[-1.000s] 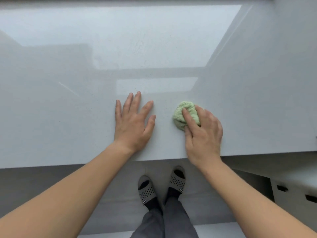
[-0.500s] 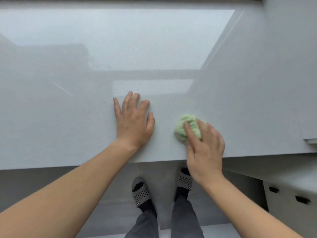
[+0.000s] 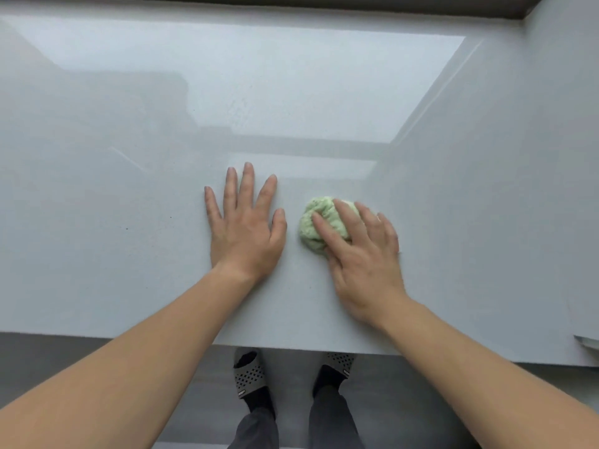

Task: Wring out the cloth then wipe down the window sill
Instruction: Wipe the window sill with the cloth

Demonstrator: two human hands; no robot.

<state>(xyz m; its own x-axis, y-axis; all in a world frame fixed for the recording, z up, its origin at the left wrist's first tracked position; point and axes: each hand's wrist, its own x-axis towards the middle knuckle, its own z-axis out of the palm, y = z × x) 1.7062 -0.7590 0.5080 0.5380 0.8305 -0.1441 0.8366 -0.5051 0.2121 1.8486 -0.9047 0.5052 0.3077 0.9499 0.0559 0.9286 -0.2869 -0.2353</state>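
A bunched light-green cloth (image 3: 312,226) lies on the glossy pale grey window sill (image 3: 129,254), a little right of centre. My right hand (image 3: 363,254) presses down on the cloth's right side with the fingers spread over it, so part of the cloth is hidden. My left hand (image 3: 244,225) rests flat on the sill just left of the cloth, palm down, fingers apart, holding nothing. A narrow gap separates the thumb from the cloth.
The sill's front edge (image 3: 162,338) runs across below my wrists. A dark window frame (image 3: 291,1) lines the far side. A white side wall (image 3: 534,157) rises at the right. My feet in grey slippers (image 3: 249,377) stand on the floor beneath.
My right hand slid the cloth toward the sill's front edge, then pushed it away again and slightly left. My left hand stayed flat in place, its fingers closing together and spreading again.
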